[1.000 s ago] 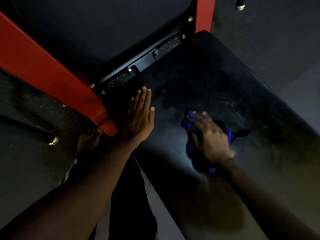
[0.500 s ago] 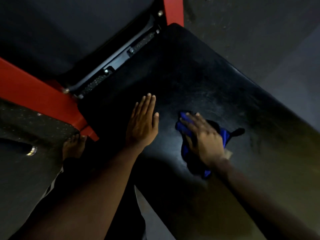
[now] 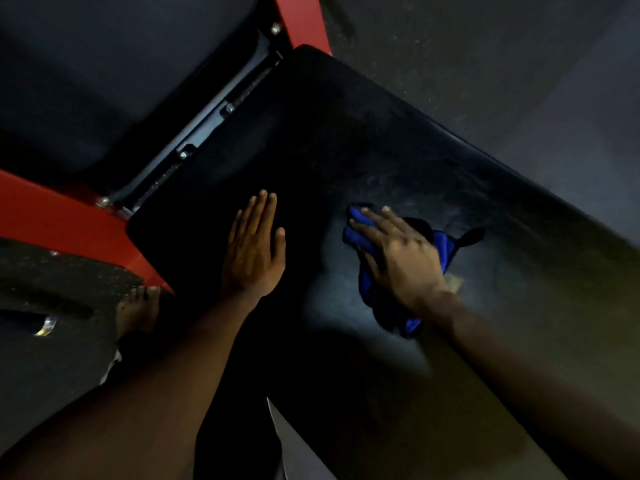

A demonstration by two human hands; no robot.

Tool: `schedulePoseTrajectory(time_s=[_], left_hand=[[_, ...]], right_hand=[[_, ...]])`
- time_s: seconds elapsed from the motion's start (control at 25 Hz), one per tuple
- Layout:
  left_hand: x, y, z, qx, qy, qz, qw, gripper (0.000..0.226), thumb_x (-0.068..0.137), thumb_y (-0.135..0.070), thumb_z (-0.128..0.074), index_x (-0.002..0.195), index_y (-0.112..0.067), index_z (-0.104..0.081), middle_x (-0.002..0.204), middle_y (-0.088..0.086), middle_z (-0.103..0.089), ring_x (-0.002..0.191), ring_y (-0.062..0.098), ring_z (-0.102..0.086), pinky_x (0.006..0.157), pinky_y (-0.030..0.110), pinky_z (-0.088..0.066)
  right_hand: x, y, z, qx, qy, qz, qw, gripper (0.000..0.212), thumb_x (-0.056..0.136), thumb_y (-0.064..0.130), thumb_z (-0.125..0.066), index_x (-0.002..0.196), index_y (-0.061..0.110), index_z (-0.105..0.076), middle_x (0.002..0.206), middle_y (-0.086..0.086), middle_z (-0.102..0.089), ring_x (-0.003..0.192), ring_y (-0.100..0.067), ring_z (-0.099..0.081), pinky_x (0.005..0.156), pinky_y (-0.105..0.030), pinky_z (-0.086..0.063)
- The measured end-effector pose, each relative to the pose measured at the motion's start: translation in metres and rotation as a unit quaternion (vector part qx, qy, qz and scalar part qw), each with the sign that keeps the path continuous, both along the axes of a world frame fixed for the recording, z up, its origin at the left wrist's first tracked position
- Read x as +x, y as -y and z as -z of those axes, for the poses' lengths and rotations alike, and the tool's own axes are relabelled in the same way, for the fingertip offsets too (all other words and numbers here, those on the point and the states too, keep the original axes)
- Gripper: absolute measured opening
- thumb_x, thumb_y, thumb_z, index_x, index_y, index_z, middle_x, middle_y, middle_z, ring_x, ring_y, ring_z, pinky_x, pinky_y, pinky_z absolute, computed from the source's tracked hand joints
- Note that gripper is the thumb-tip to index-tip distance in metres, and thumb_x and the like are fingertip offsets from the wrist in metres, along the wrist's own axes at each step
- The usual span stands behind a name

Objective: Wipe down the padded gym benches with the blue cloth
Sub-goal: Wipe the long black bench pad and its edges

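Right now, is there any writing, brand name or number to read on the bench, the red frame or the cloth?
No readable text anywhere.
The bench pad, the red frame and the blue cloth show no writing.
A small pale tag at the cloth's edge, by the right hand, is too blurred to read.

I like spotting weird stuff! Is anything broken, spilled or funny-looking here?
Nothing broken or spilled. The pad only shows faint smears near the cloth, which the right hand presses down. The left hand lies flat beside it. One oddity: a bare foot by the red frame.
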State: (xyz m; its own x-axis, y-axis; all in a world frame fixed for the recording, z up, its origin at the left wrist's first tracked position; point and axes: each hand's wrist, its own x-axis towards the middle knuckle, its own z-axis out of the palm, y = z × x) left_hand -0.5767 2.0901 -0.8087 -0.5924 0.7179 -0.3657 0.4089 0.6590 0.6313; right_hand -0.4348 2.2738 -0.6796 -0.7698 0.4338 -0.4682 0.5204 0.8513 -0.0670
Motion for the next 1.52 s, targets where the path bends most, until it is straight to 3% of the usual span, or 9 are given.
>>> schedulePoseTrajectory(time_s=[0.24, 0.36, 0.56, 0.72, 0.84, 0.92, 1.08, 1.36, 1.52], left_hand=[[-0.001, -0.002, 0.000, -0.012, -0.003, 0.003, 1.000, 0.061, 0.104, -0.042, -0.019, 0.160, -0.017, -0.022, 0.167, 0.001, -0.018, 0.155, 0.012, -0.009, 0.127, 0.036, -0.007], [-0.001, -0.003, -0.002, -0.017, 0.000, 0.004, 1.000, 0.062, 0.103, -0.042, -0.019, 0.160, -0.017, -0.021, 0.167, 0.001, -0.017, 0.155, 0.012, -0.009, 0.126, 0.035, -0.006], [-0.001, -0.002, -0.003, -0.007, -0.001, 0.007, 1.000, 0.061, 0.104, -0.038, -0.023, 0.160, -0.016, -0.020, 0.167, 0.003, -0.017, 0.155, 0.013, -0.009, 0.127, 0.037, -0.007], [-0.001, -0.003, -0.003, -0.015, 0.010, 0.020, 1.000, 0.061, 0.104, -0.037, -0.022, 0.161, -0.017, -0.015, 0.168, 0.002, -0.012, 0.155, 0.013, -0.006, 0.127, 0.039, -0.005], [-0.002, -0.003, -0.001, -0.024, 0.002, 0.033, 0.999, 0.060, 0.106, -0.035, -0.023, 0.161, -0.014, -0.013, 0.169, 0.004, -0.010, 0.155, 0.016, -0.005, 0.127, 0.039, -0.004], [-0.001, -0.003, -0.003, -0.027, 0.003, 0.041, 0.999, 0.059, 0.108, -0.035, -0.024, 0.161, -0.012, -0.012, 0.169, 0.006, -0.009, 0.156, 0.018, -0.005, 0.127, 0.041, -0.004], [0.008, -0.016, -0.029, 0.025, -0.003, 0.073, 0.997, 0.064, 0.105, -0.041, -0.019, 0.160, -0.010, -0.017, 0.168, 0.008, -0.012, 0.155, 0.019, -0.008, 0.126, 0.039, -0.004], [0.098, -0.082, -0.077, 0.150, 0.001, 0.116, 0.982, 0.056, 0.106, -0.033, -0.027, 0.155, -0.006, -0.033, 0.163, 0.013, -0.028, 0.153, 0.024, -0.022, 0.125, 0.034, -0.009], [0.147, -0.112, -0.102, 0.156, 0.023, 0.113, 0.981, 0.057, 0.105, -0.032, -0.028, 0.154, -0.004, -0.035, 0.162, 0.015, -0.030, 0.151, 0.027, -0.026, 0.123, 0.034, -0.011]], right_hand=[[-0.024, -0.107, 0.004, 0.109, -0.022, 0.196, 0.974, 0.045, 0.098, 0.035, -0.056, 0.142, 0.028, -0.055, 0.154, 0.004, -0.046, 0.145, -0.024, -0.039, 0.111, -0.040, -0.040], [-0.025, -0.059, 0.011, 0.083, -0.038, 0.173, 0.981, 0.047, 0.096, 0.030, -0.060, 0.142, 0.025, -0.056, 0.153, 0.000, -0.048, 0.144, -0.027, -0.040, 0.114, -0.036, -0.036], [0.026, 0.032, -0.002, -0.005, -0.003, -0.014, 1.000, 0.044, 0.096, 0.032, -0.060, 0.139, 0.026, -0.059, 0.150, 0.002, -0.052, 0.140, -0.028, -0.046, 0.111, -0.039, -0.043], [0.048, -0.061, -0.031, 0.095, -0.020, 0.166, 0.981, 0.045, 0.098, 0.038, -0.056, 0.142, 0.026, -0.056, 0.151, -0.001, -0.050, 0.141, -0.030, -0.044, 0.111, -0.042, -0.042], [0.047, -0.076, -0.037, 0.129, -0.024, 0.229, 0.965, 0.045, 0.099, 0.041, -0.055, 0.142, 0.027, -0.056, 0.152, 0.002, -0.048, 0.141, -0.027, -0.043, 0.108, -0.039, -0.042], [0.049, -0.033, -0.036, 0.110, -0.018, 0.227, 0.968, 0.046, 0.098, 0.038, -0.057, 0.143, 0.027, -0.055, 0.154, 0.002, -0.047, 0.145, -0.027, -0.039, 0.112, -0.037, -0.038], [0.085, 0.044, -0.047, 0.033, 0.005, 0.110, 0.993, 0.049, 0.093, 0.030, -0.063, 0.142, 0.027, -0.056, 0.154, 0.004, -0.047, 0.144, -0.028, -0.040, 0.114, -0.038, -0.037], [0.118, -0.102, -0.073, 0.141, -0.025, 0.254, 0.957, 0.044, 0.098, 0.038, -0.056, 0.140, 0.027, -0.057, 0.152, 0.001, -0.049, 0.143, -0.027, -0.041, 0.110, -0.040, -0.040], [0.135, -0.086, -0.086, 0.134, -0.048, 0.271, 0.952, 0.044, 0.098, 0.040, -0.056, 0.140, 0.027, -0.058, 0.152, 0.002, -0.049, 0.144, -0.026, -0.040, 0.113, -0.038, -0.038]])
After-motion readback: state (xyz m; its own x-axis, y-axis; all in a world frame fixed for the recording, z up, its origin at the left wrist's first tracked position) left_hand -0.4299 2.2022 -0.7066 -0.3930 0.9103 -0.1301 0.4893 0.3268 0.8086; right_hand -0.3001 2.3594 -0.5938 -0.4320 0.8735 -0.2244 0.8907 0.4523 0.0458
